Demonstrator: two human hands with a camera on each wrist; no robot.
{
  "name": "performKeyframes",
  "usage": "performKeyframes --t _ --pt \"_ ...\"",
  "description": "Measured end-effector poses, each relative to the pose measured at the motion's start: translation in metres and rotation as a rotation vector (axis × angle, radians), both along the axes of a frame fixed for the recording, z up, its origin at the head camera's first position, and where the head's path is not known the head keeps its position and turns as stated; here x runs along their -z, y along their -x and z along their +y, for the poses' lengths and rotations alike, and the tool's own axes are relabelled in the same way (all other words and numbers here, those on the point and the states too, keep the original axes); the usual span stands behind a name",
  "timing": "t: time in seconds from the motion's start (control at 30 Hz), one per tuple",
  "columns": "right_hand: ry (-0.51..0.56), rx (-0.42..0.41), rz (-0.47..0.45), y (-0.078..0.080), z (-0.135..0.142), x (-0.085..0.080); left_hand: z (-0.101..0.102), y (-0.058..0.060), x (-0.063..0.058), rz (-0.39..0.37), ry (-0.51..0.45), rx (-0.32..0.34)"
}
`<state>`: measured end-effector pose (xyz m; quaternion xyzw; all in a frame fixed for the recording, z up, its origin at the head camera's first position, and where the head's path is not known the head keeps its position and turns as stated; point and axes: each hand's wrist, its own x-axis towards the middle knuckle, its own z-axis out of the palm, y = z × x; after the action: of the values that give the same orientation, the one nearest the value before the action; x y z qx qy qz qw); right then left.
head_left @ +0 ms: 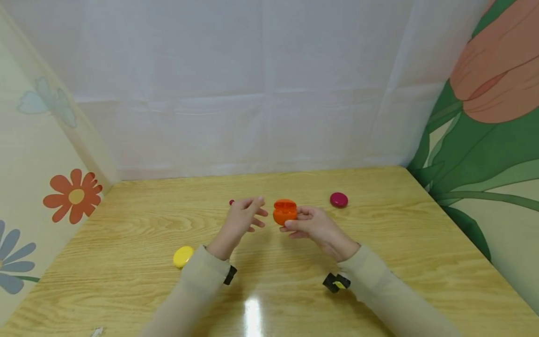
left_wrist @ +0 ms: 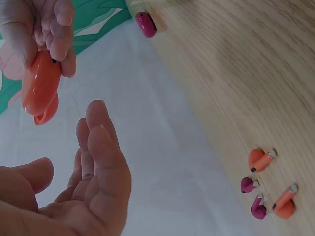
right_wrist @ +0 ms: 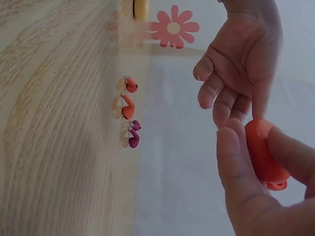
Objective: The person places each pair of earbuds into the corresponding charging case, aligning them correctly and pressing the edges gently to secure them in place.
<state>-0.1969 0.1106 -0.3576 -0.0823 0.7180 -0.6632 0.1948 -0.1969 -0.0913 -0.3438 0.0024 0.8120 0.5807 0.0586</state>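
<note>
My right hand [head_left: 318, 230] pinches an orange earbud case [head_left: 284, 213] between thumb and fingers, holding it above the table. Its lid stands open. My left hand [head_left: 241, 220] is beside the case and apart from it, fingers relaxed, holding nothing. Two orange earbuds [left_wrist: 284, 207] and two magenta earbuds [left_wrist: 248, 185] lie on the table in the left wrist view. From the head, only one magenta earbud [head_left: 231, 202] peeks out behind my left hand, which appears to hide the others.
A magenta earbud case [head_left: 338, 200], closed, lies on the wooden table [head_left: 379, 234] at the back right. Beside my left sleeve is a yellow case [head_left: 183, 257], partly covered by it. White sheeting [head_left: 269, 131] hangs behind the table, with flower-printed panels [head_left: 497, 154] at the sides.
</note>
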Motion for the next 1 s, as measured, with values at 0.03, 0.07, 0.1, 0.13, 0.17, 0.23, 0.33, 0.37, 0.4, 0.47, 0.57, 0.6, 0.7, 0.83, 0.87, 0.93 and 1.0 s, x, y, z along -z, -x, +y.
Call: performKeyframes --t 0.03,0.07,0.1,0.13,0.17,0.23,0.33,0.37,0.4,0.47,0.57,0.6,0.7,0.83,0.87,0.93,1.0 --pt "0.0 0.001 -0.001 0.0 0.0 0.0 -0.002 0.0 0.0 -0.004 0.003 -0.009" --pt "-0.001 0.002 -0.003 0.0 0.0 0.0 -0.004 -0.001 0.001 -0.007 0.004 -0.017" --pt "-0.002 0.004 -0.006 0.0 0.0 0.0 -0.005 -0.001 0.002 -0.015 0.005 -0.025" --pt "0.0 0.005 -0.008 0.0 0.0 -0.001 -0.007 -0.001 0.002 -0.023 0.007 -0.03" --pt "0.005 0.007 -0.011 0.0 0.0 -0.001 -0.008 -0.002 0.003 -0.034 0.01 -0.036" --pt "0.013 0.011 -0.015 0.0 0.001 -0.001 -0.011 -0.002 0.005 -0.056 0.012 -0.047" --pt "0.023 0.015 -0.019 0.0 0.002 -0.002 -0.015 -0.003 0.008 -0.083 0.022 -0.063" --pt "0.028 0.017 -0.021 0.001 0.002 -0.002 -0.016 -0.003 0.009 -0.091 0.026 -0.067" --pt "0.029 0.017 -0.023 0.001 0.002 -0.002 -0.017 -0.004 0.01 -0.098 0.031 -0.068" --pt "0.031 0.013 -0.025 0.001 0.004 -0.002 -0.019 -0.005 0.012 -0.108 0.043 -0.064" --pt "0.033 0.012 -0.031 0.001 0.005 -0.002 -0.022 -0.006 0.017 -0.116 0.062 -0.059" --pt "0.03 0.011 -0.032 0.001 0.005 -0.002 -0.024 -0.006 0.018 -0.118 0.07 -0.057" --pt "0.029 0.021 -0.042 0.002 0.005 -0.003 -0.028 -0.004 0.024 -0.143 0.082 -0.061" --pt "0.048 0.024 -0.049 0.003 0.005 -0.003 -0.032 -0.001 0.031 -0.2 0.085 -0.067" --pt "0.055 0.021 -0.048 0.003 0.005 -0.003 -0.033 0.0 0.032 -0.21 0.085 -0.066" --pt "0.066 0.021 -0.048 0.004 0.005 -0.002 -0.033 0.001 0.033 -0.231 0.082 -0.062" --pt "0.075 0.023 -0.046 0.004 0.006 -0.001 -0.033 0.002 0.035 -0.244 0.081 -0.054"
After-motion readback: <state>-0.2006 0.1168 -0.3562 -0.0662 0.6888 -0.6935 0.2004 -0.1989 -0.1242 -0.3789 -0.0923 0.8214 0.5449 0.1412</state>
